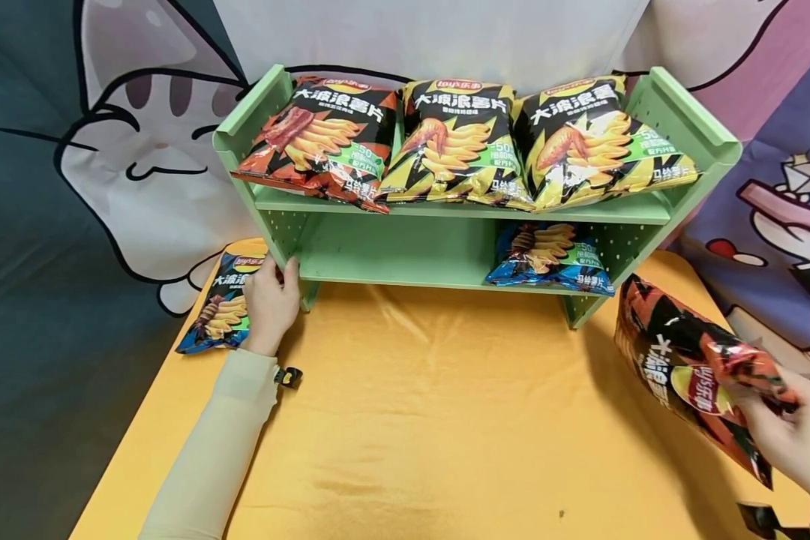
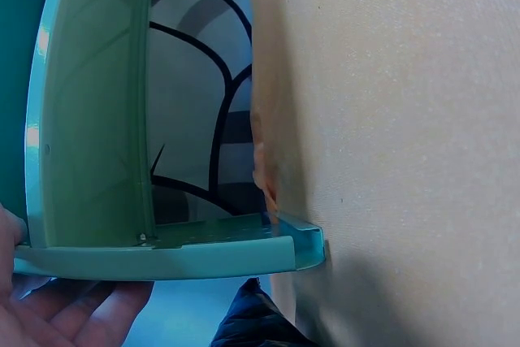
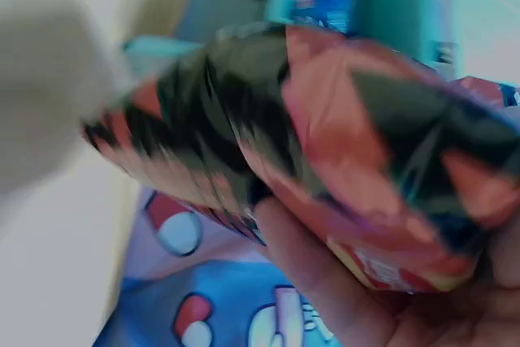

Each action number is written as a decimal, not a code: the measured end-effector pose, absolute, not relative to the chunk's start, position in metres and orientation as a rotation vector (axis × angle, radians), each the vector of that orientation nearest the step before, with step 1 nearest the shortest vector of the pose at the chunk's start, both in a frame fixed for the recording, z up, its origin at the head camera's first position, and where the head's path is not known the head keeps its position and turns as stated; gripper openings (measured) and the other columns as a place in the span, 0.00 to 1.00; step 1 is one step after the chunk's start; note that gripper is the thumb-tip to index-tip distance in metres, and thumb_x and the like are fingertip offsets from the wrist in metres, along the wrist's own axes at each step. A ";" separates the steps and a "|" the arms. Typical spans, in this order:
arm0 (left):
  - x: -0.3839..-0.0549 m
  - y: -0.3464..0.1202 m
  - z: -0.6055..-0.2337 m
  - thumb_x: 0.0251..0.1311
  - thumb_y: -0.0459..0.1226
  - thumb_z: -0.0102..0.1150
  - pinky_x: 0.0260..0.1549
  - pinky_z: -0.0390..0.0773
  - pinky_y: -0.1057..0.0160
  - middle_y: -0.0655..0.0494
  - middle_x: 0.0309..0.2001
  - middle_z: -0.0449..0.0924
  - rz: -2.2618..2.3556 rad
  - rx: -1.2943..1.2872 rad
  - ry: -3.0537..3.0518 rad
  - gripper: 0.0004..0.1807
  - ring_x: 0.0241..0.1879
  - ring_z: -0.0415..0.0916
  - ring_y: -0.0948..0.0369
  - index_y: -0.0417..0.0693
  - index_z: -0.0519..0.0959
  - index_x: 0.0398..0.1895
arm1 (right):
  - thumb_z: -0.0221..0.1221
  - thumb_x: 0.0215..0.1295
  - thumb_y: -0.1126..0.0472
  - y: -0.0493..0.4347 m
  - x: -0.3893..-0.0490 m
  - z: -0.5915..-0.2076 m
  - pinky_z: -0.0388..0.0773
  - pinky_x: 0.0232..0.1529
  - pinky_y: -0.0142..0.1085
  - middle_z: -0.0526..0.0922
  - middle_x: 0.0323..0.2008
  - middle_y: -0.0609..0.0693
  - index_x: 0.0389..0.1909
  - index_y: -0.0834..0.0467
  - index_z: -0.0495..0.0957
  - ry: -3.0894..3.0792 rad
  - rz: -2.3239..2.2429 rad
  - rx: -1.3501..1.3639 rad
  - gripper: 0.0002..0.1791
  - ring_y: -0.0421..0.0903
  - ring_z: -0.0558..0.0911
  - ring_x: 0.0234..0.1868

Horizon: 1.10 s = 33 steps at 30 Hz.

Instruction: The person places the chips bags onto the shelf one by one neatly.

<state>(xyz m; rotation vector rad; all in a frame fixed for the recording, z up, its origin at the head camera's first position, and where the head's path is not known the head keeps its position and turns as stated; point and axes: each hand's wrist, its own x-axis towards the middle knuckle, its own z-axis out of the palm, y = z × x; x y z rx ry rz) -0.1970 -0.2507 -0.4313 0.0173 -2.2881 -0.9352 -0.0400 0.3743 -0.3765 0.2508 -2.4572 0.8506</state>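
My left hand (image 1: 273, 301) grips the lower left side of a green two-tier shelf (image 1: 405, 251); in the left wrist view the fingers (image 2: 106, 314) lie on one side of the panel edge and the thumb on the other. At the right, my right hand (image 1: 793, 427) holds a red and black bag of potato chips (image 1: 675, 360) by its gathered end, tilted above the table. The right wrist view shows the red bag (image 3: 325, 127) large and blurred, with fingers (image 3: 317, 266) against it. A blue chip bag (image 1: 223, 304) lies beside my left hand, partly hidden by it.
On the top shelf stand a red chip bag (image 1: 324, 142) and two yellow ones, the middle (image 1: 459, 142) and the right (image 1: 590, 142). Another blue bag (image 1: 547, 259) sits at the right of the lower tier. An orange cloth covers the table (image 1: 432, 420); cartoon-printed fabric (image 1: 155, 150) hangs behind.
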 end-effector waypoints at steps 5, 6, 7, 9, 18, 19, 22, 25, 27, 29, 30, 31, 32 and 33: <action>-0.197 -0.252 -0.432 0.77 0.46 0.52 0.26 0.71 0.49 0.38 0.28 0.85 -0.929 0.018 -2.287 0.18 0.25 0.80 0.42 0.39 0.82 0.46 | 0.57 0.63 0.82 0.371 -0.027 -0.370 0.67 0.20 0.19 0.79 0.25 0.19 0.38 0.32 0.81 -2.442 1.225 0.044 0.34 0.22 0.76 0.19; -0.197 -0.252 -0.432 0.77 0.46 0.52 0.26 0.70 0.49 0.38 0.28 0.85 -0.927 0.018 -2.287 0.18 0.25 0.80 0.42 0.39 0.82 0.46 | 0.58 0.66 0.79 0.371 -0.024 -0.369 0.70 0.21 0.19 0.80 0.26 0.18 0.37 0.29 0.81 -2.461 1.247 -0.036 0.34 0.23 0.78 0.20; -0.197 -0.252 -0.432 0.77 0.46 0.52 0.25 0.70 0.50 0.38 0.28 0.85 -0.927 0.019 -2.288 0.18 0.25 0.80 0.42 0.39 0.82 0.46 | 0.58 0.68 0.76 0.370 -0.022 -0.368 0.71 0.19 0.21 0.81 0.26 0.18 0.38 0.26 0.80 -2.488 1.261 -0.098 0.33 0.24 0.79 0.19; -0.197 -0.252 -0.433 0.77 0.46 0.52 0.25 0.70 0.49 0.38 0.28 0.85 -0.926 0.017 -2.287 0.18 0.25 0.80 0.43 0.39 0.82 0.46 | 0.57 0.71 0.74 0.370 -0.018 -0.365 0.71 0.18 0.23 0.81 0.25 0.18 0.39 0.25 0.79 -2.535 1.286 -0.142 0.31 0.26 0.79 0.17; -0.199 -0.252 -0.432 0.76 0.44 0.54 0.28 0.73 0.44 0.37 0.29 0.85 -0.918 0.007 -2.275 0.16 0.26 0.81 0.40 0.39 0.82 0.45 | 0.58 0.76 0.66 0.352 -0.028 -0.356 0.75 0.27 0.25 0.84 0.33 0.25 0.46 0.28 0.80 -2.872 1.283 0.011 0.22 0.29 0.82 0.27; -0.199 -0.252 -0.432 0.76 0.44 0.54 0.28 0.73 0.44 0.37 0.29 0.84 -0.919 0.007 -2.275 0.16 0.26 0.80 0.40 0.39 0.82 0.45 | 0.56 0.77 0.64 0.348 -0.032 -0.356 0.76 0.26 0.28 0.85 0.32 0.28 0.46 0.31 0.82 -2.922 1.368 0.005 0.19 0.32 0.82 0.26; -0.198 -0.252 -0.432 0.76 0.44 0.54 0.27 0.72 0.45 0.37 0.28 0.84 -0.920 0.008 -2.274 0.16 0.26 0.80 0.41 0.39 0.81 0.44 | 0.51 0.81 0.60 0.332 -0.047 -0.359 0.80 0.25 0.35 0.88 0.32 0.38 0.50 0.40 0.83 -3.011 1.629 0.110 0.14 0.38 0.84 0.25; -0.198 -0.252 -0.432 0.76 0.44 0.53 0.27 0.71 0.46 0.37 0.27 0.83 -0.922 0.010 -2.275 0.16 0.26 0.79 0.41 0.39 0.81 0.43 | 0.48 0.83 0.54 0.312 -0.065 -0.364 0.79 0.24 0.39 0.88 0.28 0.46 0.50 0.50 0.82 -3.067 1.881 0.125 0.13 0.41 0.83 0.21; -0.198 -0.252 -0.433 0.76 0.45 0.53 0.27 0.70 0.47 0.38 0.27 0.83 -0.920 0.010 -2.276 0.17 0.25 0.78 0.41 0.39 0.81 0.43 | 0.49 0.83 0.52 0.298 -0.077 -0.370 0.79 0.28 0.37 0.87 0.33 0.47 0.55 0.59 0.79 -3.117 1.905 0.158 0.17 0.37 0.83 0.26; -0.199 -0.252 -0.433 0.76 0.45 0.52 0.26 0.70 0.48 0.38 0.26 0.83 -0.918 0.005 -2.276 0.17 0.24 0.78 0.42 0.39 0.81 0.43 | 0.49 0.83 0.50 0.285 -0.091 -0.377 0.80 0.36 0.33 0.86 0.42 0.49 0.68 0.64 0.70 -3.151 1.943 0.207 0.25 0.35 0.83 0.34; -0.199 -0.252 -0.433 0.77 0.45 0.52 0.26 0.70 0.48 0.38 0.26 0.82 -0.917 0.002 -2.276 0.17 0.24 0.77 0.42 0.39 0.81 0.44 | 0.50 0.82 0.49 0.279 -0.097 -0.381 0.80 0.39 0.32 0.86 0.46 0.51 0.72 0.67 0.65 -3.169 2.000 0.178 0.30 0.34 0.84 0.37; -0.199 -0.252 -0.433 0.77 0.45 0.52 0.25 0.69 0.49 0.38 0.26 0.82 -0.917 -0.002 -2.276 0.17 0.23 0.77 0.42 0.39 0.81 0.44 | 0.50 0.81 0.47 0.273 -0.104 -0.384 0.81 0.42 0.31 0.85 0.49 0.51 0.75 0.67 0.60 -3.194 2.044 0.155 0.34 0.34 0.84 0.40; -0.199 -0.252 -0.433 0.77 0.45 0.52 0.25 0.69 0.49 0.38 0.26 0.82 -0.918 -0.004 -2.276 0.17 0.23 0.77 0.42 0.39 0.81 0.44 | 0.50 0.81 0.46 0.267 -0.110 -0.389 0.80 0.46 0.31 0.83 0.53 0.51 0.78 0.66 0.53 -3.211 2.077 0.161 0.38 0.34 0.84 0.44; -0.198 -0.252 -0.433 0.77 0.45 0.52 0.25 0.69 0.49 0.38 0.26 0.82 -0.920 -0.005 -2.277 0.17 0.23 0.77 0.43 0.39 0.81 0.44 | 0.51 0.80 0.45 0.260 -0.116 -0.393 0.81 0.47 0.32 0.82 0.56 0.52 0.81 0.65 0.47 -3.227 2.119 0.150 0.42 0.36 0.84 0.46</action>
